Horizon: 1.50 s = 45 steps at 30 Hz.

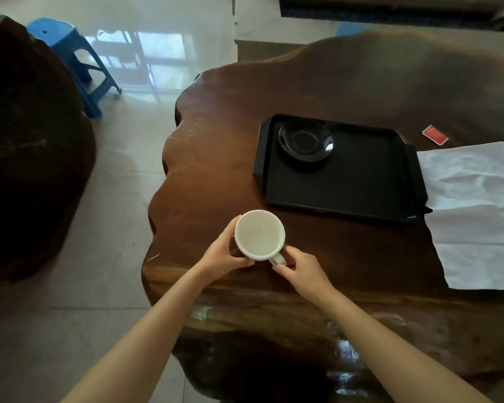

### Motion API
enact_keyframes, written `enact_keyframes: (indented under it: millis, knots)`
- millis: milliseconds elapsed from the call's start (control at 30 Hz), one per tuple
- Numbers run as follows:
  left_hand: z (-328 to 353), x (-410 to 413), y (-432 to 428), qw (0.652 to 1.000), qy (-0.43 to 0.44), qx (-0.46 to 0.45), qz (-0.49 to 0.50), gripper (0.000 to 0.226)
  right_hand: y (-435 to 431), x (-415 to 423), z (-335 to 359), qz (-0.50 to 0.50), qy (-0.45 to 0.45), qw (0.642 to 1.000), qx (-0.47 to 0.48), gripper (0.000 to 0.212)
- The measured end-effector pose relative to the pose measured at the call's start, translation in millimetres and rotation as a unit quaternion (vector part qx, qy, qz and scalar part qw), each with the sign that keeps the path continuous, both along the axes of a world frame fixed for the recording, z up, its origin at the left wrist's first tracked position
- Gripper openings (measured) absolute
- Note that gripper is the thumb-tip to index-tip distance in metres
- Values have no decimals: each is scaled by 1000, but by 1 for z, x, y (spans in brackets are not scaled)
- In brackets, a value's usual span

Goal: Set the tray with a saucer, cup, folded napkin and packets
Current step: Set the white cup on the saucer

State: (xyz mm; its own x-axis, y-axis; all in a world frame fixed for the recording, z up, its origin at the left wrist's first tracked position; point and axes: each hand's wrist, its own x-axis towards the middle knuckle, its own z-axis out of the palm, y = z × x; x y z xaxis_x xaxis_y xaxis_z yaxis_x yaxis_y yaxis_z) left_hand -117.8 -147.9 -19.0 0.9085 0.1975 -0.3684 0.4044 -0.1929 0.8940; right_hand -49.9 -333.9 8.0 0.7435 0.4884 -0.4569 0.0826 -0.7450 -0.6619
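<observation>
A white cup (259, 234) stands upright near the front left of the wooden table, empty inside. My left hand (226, 253) wraps its left side, and my right hand (301, 267) pinches its handle. A black tray (346, 181) lies beyond the cup. A black saucer (305, 140) rests in the tray's far left corner. A large white napkin (477, 210) lies unfolded and flat to the right of the tray. One red packet (434, 135) sits on the table behind the napkin.
The dark wooden table (216, 158) has a wavy left edge close to the cup. A blue plastic stool (73, 59) stands on the tiled floor at the far left. A dark bulky wooden piece (26, 146) fills the left side.
</observation>
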Motion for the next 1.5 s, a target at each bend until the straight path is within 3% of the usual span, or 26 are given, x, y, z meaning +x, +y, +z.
enact_keyframes:
  millis: [100, 167, 267, 400, 533, 667, 767, 833, 933, 1067, 1233, 1400, 1500]
  knots:
    - [0, 1, -5, 998, -10, -36, 40, 97, -3, -5, -5, -53, -6, 998, 23, 19]
    - [0, 4, -9, 998, -16, -13, 59, 92, -2, -12, -8, -76, -2, 996, 39, 14]
    - [-4, 6, -13, 996, -33, 22, 78, 85, 7, -25, -11, -77, 13, 994, 75, 17]
    - [-2, 5, -14, 994, -36, -3, 99, 75, 20, -36, -13, -61, 57, 991, 103, 29]
    - [-2, 6, -5, 995, -14, -13, 98, 78, 19, -24, -18, -50, 62, 993, 82, 33]
    - [2, 1, 1, 992, 13, -65, 106, 85, 8, 20, -17, -75, 30, 995, 56, 60]
    - [1, -13, -5, 987, 25, -145, 62, 99, 12, 53, -16, 31, 58, 996, 62, 92]
    - [-5, -20, -14, 989, 30, -142, 31, 110, 18, 65, -16, 96, 81, 990, 64, 100]
    - [-9, -19, -29, 994, 17, -81, 65, 119, 22, 67, -17, 116, 113, 981, 102, 94]
    - [-9, -13, -41, 990, -9, -11, 140, 110, 18, 55, -21, 83, 100, 982, 139, 88]
    - [-4, -7, -36, 982, -4, -68, 176, 82, 8, 50, -19, 56, 81, 981, 169, 79]
    - [18, 10, -19, 986, -18, -121, 118, 78, -10, 66, 3, 25, 73, 977, 197, 66]
    - [45, 35, -12, 985, -38, -157, 61, 78, -20, 93, 25, 47, 56, 980, 187, 71]
